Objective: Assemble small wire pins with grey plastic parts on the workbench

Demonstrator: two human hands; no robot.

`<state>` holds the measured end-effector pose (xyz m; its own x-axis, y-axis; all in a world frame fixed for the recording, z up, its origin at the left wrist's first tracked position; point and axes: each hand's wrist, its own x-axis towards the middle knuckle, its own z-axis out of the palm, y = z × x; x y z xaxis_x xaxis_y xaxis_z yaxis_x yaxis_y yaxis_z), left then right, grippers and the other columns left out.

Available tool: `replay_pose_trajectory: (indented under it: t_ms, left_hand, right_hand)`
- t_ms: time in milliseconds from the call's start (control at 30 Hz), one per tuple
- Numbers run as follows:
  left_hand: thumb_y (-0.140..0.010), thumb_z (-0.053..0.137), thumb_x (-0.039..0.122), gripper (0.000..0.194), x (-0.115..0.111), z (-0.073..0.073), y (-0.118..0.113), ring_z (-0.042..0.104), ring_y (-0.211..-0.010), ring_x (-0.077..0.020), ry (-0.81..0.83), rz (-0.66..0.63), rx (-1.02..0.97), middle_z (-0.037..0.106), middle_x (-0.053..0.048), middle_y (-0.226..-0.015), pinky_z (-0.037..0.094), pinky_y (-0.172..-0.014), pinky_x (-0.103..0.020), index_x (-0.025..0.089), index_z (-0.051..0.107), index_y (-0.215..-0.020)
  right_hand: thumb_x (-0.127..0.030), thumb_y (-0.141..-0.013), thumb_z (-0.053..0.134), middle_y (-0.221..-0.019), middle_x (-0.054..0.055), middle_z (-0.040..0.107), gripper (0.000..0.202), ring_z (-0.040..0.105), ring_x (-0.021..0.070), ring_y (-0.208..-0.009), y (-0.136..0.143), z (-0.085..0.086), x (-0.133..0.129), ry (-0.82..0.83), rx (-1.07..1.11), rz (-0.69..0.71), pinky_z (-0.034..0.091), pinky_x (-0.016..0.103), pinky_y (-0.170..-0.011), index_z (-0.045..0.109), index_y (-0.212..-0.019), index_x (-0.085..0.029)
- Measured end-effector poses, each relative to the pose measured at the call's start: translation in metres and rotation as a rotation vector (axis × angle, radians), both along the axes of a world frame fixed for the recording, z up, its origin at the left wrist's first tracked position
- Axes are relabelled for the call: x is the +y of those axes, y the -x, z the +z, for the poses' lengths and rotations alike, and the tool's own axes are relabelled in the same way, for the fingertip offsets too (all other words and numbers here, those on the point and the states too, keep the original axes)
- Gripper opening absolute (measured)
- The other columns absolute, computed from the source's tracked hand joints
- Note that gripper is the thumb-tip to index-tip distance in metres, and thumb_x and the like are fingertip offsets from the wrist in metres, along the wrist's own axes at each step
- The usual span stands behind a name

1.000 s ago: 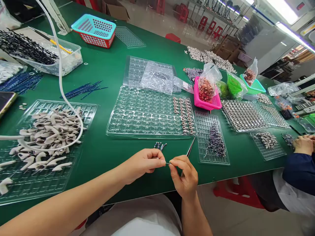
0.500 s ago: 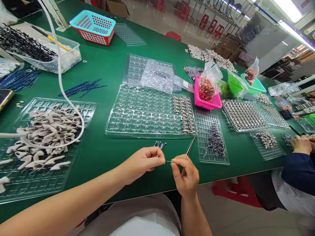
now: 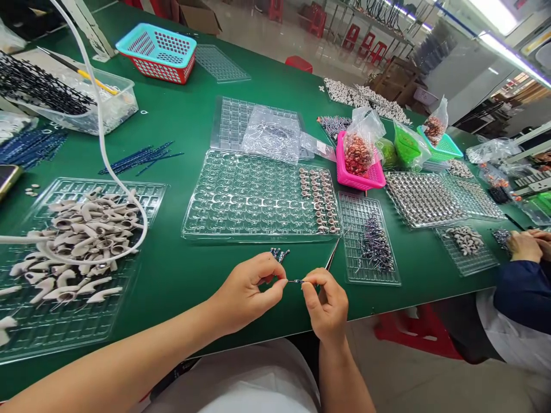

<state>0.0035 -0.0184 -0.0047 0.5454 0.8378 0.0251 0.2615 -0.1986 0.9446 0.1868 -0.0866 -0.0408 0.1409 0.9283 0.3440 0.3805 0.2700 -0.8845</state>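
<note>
A small thin dark part (image 3: 296, 281) stretches between my two hands over the green table. My left hand (image 3: 252, 289) pinches its left end between thumb and forefinger. At its right end, my right hand (image 3: 326, 301) holds it in a pinch, with metal tweezers (image 3: 331, 255) sticking up from behind the fingers. Several small dark pieces (image 3: 279, 254) lie just beyond my left hand. Behind them is a clear tray (image 3: 245, 198) with small beige parts (image 3: 322, 201) in its right columns. A smaller tray (image 3: 355, 252) to the right bears a heap of thin dark parts (image 3: 376, 244).
Beige curved pieces (image 3: 92, 223) are heaped on trays at the left, under a white cable (image 3: 101, 115). A pink basket (image 3: 359, 179) stands beyond the small tray. At the far right, a co-worker's hands (image 3: 527, 245) are over the table (image 3: 172, 287).
More of the small part shows between my fingertips, dark sections included. My left hand's fingers have shifted a little, with a wider gap inside the pinch. The whole view has shifted slightly.
</note>
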Motion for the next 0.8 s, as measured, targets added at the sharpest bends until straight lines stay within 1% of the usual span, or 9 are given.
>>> replay_pose_trajectory:
  t_ms: [100,200,267,333,400,467,533,633,800]
  left_hand:
    - [-0.084,0.051,0.018,0.015,0.001,-0.001,0.001,0.047,-0.066,-0.0123,-0.042,0.009,-0.024,0.05,0.002,-0.07,0.037,-0.063,-0.024,0.019,0.059,-0.072]
    - [-0.085,0.051,0.019,0.015,0.004,0.001,0.003,0.045,-0.066,-0.0126,0.009,0.034,-0.019,0.049,0.002,-0.07,0.036,-0.062,-0.025,0.019,0.057,-0.07]
    - [-0.088,0.051,0.026,0.017,0.006,0.001,0.006,0.043,-0.065,-0.0129,0.124,0.041,-0.013,0.047,0.003,-0.069,0.036,-0.061,-0.026,0.019,0.056,-0.074]
    - [-0.093,0.05,0.034,0.018,0.007,0.0,0.007,0.043,-0.067,-0.0138,0.265,0.013,-0.036,0.047,0.003,-0.073,0.036,-0.063,-0.027,0.019,0.057,-0.086]
    - [-0.096,0.046,0.04,0.024,0.006,-0.002,0.008,0.043,-0.07,-0.0146,0.402,-0.035,-0.098,0.047,0.002,-0.077,0.037,-0.065,-0.028,0.02,0.055,-0.104]
    - [-0.097,0.043,0.041,0.027,0.004,-0.006,0.006,0.04,-0.069,-0.0143,0.525,-0.071,-0.18,0.044,0.003,-0.079,0.037,-0.063,-0.028,0.02,0.051,-0.113]
    - [-0.097,0.042,0.04,0.026,0.003,-0.008,0.003,0.037,-0.065,-0.0132,0.615,-0.096,-0.258,0.042,0.003,-0.077,0.035,-0.06,-0.027,0.019,0.051,-0.109]
    - [-0.096,0.045,0.04,0.023,0.002,-0.008,-0.001,0.044,-0.067,-0.0133,0.657,-0.102,-0.325,0.051,0.001,-0.08,0.038,-0.061,-0.028,0.018,0.051,-0.101]
    - [-0.092,0.054,0.038,0.023,0.004,-0.006,-0.002,0.057,-0.078,-0.016,0.619,-0.038,-0.278,0.061,-0.003,-0.088,0.046,-0.077,-0.033,0.017,0.062,-0.099]
  right_hand:
    - [-0.017,-0.092,0.057,-0.078,0.0,0.058,0.008,0.056,0.0129,-0.072,-0.003,0.001,-0.002,0.049,0.046,-0.002,0.045,0.026,-0.065,0.06,-0.085,-0.02]
    - [-0.018,-0.093,0.057,-0.08,0.0,0.058,0.008,0.055,0.0121,-0.07,-0.007,0.0,-0.007,0.056,0.098,-0.062,0.044,0.025,-0.062,0.06,-0.086,-0.021]
    - [-0.018,-0.093,0.057,-0.081,0.0,0.057,0.008,0.055,0.0118,-0.07,-0.008,-0.002,-0.01,0.028,0.134,-0.125,0.043,0.025,-0.061,0.061,-0.088,-0.021]
    - [-0.018,-0.093,0.057,-0.08,-0.001,0.056,0.008,0.055,0.0116,-0.07,-0.008,-0.005,-0.011,0.014,0.154,-0.166,0.043,0.024,-0.059,0.061,-0.088,-0.021]
    - [-0.019,-0.094,0.057,-0.08,0.0,0.056,0.007,0.054,0.0114,-0.069,-0.007,-0.009,-0.011,0.032,0.154,-0.169,0.042,0.024,-0.058,0.062,-0.089,-0.022]
    - [-0.019,-0.094,0.057,-0.082,0.0,0.056,0.006,0.055,0.0112,-0.068,-0.005,-0.012,-0.01,0.047,0.143,-0.154,0.042,0.024,-0.057,0.062,-0.091,-0.022]
    - [-0.018,-0.094,0.057,-0.083,0.0,0.057,0.006,0.055,0.0111,-0.068,-0.003,-0.014,-0.01,0.04,0.126,-0.147,0.042,0.023,-0.056,0.062,-0.093,-0.022]
    - [-0.016,-0.094,0.057,-0.082,0.0,0.057,0.008,0.056,0.0113,-0.069,-0.002,-0.015,-0.012,0.016,0.101,-0.153,0.043,0.024,-0.057,0.063,-0.093,-0.021]
    - [-0.012,-0.092,0.056,-0.084,0.001,0.058,0.012,0.057,0.0127,-0.075,-0.001,-0.014,-0.015,-0.059,0.067,-0.177,0.046,0.025,-0.061,0.063,-0.095,-0.021]
